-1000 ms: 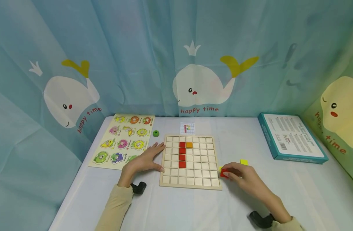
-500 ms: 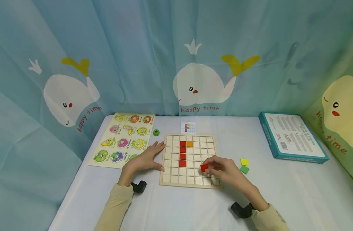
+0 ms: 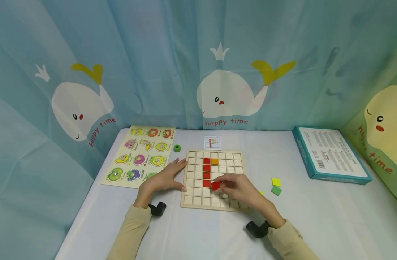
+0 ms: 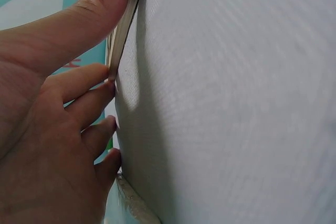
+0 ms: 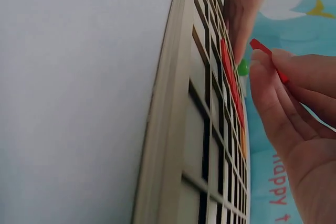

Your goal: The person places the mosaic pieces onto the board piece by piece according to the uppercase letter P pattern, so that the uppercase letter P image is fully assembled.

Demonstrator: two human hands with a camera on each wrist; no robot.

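Observation:
A wooden grid board [image 3: 195, 200] lies on the white table. A column of red square tiles [image 3: 206, 175] sits in it, with an orange tile [image 3: 214, 161] right of the topmost one. My right hand [image 3: 238, 187] pinches another red tile [image 3: 215, 186] between thumb and fingers. In the right wrist view this red tile [image 5: 270, 54] is tilted and raised off the board. My left hand [image 3: 165, 177] rests at the board's left edge, fingers extended. The left wrist view has its thumb [image 4: 89, 17] on the rim and its fingertips against the side.
Right of the board lie a yellow tile [image 3: 276, 182] and a green tile [image 3: 276, 190]; another yellow piece [image 3: 261, 193] is mostly hidden by my right hand. A pattern card [image 3: 212, 143], green bead [image 3: 177, 148], fruit puzzle [image 3: 143, 148] and teal box [image 3: 336, 155] stand around.
My right hand has carried the red tile leftward from the table beside the board to over the grid, near the lowest red tile. The left hand has stayed at the edge.

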